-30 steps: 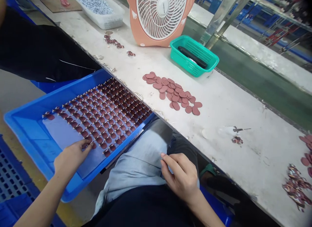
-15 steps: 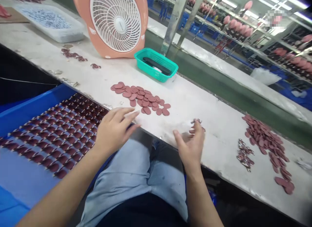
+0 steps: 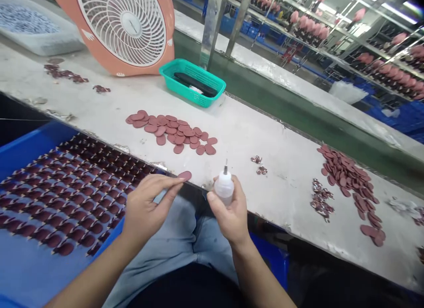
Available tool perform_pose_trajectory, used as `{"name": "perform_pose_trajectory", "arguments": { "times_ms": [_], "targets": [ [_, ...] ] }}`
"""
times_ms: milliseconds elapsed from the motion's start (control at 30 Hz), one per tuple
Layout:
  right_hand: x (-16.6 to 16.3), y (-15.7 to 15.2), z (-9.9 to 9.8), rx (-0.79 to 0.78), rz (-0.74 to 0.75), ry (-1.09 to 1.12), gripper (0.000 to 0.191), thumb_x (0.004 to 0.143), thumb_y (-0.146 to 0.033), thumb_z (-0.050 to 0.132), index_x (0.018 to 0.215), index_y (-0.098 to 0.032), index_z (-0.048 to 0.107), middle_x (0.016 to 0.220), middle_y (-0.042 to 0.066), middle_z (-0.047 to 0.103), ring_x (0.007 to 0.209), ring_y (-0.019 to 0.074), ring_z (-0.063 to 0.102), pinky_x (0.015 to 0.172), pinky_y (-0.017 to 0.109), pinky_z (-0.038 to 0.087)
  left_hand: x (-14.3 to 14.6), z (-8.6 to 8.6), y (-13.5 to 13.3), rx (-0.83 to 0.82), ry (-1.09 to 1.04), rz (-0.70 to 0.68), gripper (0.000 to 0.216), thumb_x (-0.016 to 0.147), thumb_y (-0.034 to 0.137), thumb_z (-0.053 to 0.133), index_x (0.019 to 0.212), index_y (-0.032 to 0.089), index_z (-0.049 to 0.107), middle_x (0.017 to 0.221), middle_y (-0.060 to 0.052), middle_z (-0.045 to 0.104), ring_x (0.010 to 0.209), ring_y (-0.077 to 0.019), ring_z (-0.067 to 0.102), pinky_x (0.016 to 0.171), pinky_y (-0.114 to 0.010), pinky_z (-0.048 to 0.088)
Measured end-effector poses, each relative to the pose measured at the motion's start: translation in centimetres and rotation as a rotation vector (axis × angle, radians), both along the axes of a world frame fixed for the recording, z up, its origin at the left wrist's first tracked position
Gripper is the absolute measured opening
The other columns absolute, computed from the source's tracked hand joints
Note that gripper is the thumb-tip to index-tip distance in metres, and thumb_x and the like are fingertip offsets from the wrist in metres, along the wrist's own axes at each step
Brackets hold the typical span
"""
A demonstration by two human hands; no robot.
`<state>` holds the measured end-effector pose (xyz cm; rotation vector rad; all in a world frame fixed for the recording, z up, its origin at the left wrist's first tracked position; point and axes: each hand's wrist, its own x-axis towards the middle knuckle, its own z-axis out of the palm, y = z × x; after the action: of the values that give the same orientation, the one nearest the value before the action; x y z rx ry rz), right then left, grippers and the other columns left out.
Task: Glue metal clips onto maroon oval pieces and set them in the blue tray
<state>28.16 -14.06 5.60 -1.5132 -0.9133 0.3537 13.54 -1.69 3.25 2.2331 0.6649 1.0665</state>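
Holding a small white squeeze bottle (image 3: pixel 224 189) in our right hand (image 3: pixel 231 219), we keep its thin metal tip (image 3: pixel 225 169) pointing up and slightly away from us, so its long axis stands nearly upright. That hand is closed around the bottle's lower half, with the tip rising clear above it. Our left hand (image 3: pixel 149 208) grips a pink oval disc (image 3: pixel 184 176) in a pinch at the fingertips (image 3: pixel 174 181). The disc's long axis runs roughly sideways, and it sticks out past the fingertips toward the bottle, just apart from it.

Both hands sit just in front of a pile of pink discs (image 3: pixel 170 131), near the edge of the white surface (image 3: pixel 281 202). Left of that pile lies a blue tray (image 3: pixel 29 151) with rows of dark red pieces (image 3: pixel 76 197). Behind the pile stands a green basket (image 3: pixel 192 80), and farther left an orange fan (image 3: pixel 122 30). To the right of the pile lies a second heap of pink discs (image 3: pixel 344 180).

Compared with the earlier view, both hands have closed: the right was open and empty above the surface, and the left was spread beside the tray, with neither bottle nor single disc in hand.
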Motion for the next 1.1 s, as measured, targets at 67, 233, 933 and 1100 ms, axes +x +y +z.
{"name": "perform_pose_trajectory", "arguments": {
  "times_ms": [67,233,933,1100],
  "targets": [
    [-0.5,0.4,0.2,0.027,0.028,0.085,0.021,0.083,-0.028,0.066,0.100,-0.019,0.057,0.076,-0.003,0.057,0.061,0.0102,0.051,0.057,0.022,0.046,0.5,-0.4,-0.6,0.032,0.052,0.017,0.024,0.090,0.021,0.068,0.112,0.028,0.075,0.104,-0.005,0.078,0.098,-0.0248,0.068,0.093,-0.039,0.048],
    [0.2,0.1,0.4,0.013,-0.086,0.164,0.020,0.084,-0.029,0.069,0.099,-0.021,0.058,0.080,-0.003,0.058,0.064,0.0105,0.051,0.059,0.024,0.045,0.9,-1.0,0.5,0.143,0.093,0.020,0.028,0.088,0.023,0.070,0.113,0.033,0.078,0.108,-0.003,0.080,0.098,-0.0278,0.069,0.093,-0.045,0.048],
    [-3.5,0.3,0.3,-0.058,0.304,0.982,0.046,0.072,-0.038,0.085,0.102,-0.021,0.055,0.065,-0.007,0.059,0.046,0.0055,0.050,0.039,0.013,0.040,-1.4,0.8,-5.3,-0.663,-0.444,-0.141,0.034,0.071,0.017,0.087,0.101,0.032,0.081,0.096,0.000,0.078,0.089,-0.0147,0.071,0.082,-0.018,0.059],
    [-2.4,-2.4,0.0,-0.243,0.347,0.724,0.047,0.089,-0.056,0.058,0.120,-0.026,0.037,0.074,-0.005,0.059,0.048,0.0102,0.050,0.035,0.016,0.032,-2.1,0.5,-5.1,-1.056,-0.545,-0.076,0.022,0.077,0.031,0.083,0.099,0.030,0.081,0.095,-0.004,0.081,0.081,-0.0182,0.075,0.066,-0.021,0.062]
  ]
}}
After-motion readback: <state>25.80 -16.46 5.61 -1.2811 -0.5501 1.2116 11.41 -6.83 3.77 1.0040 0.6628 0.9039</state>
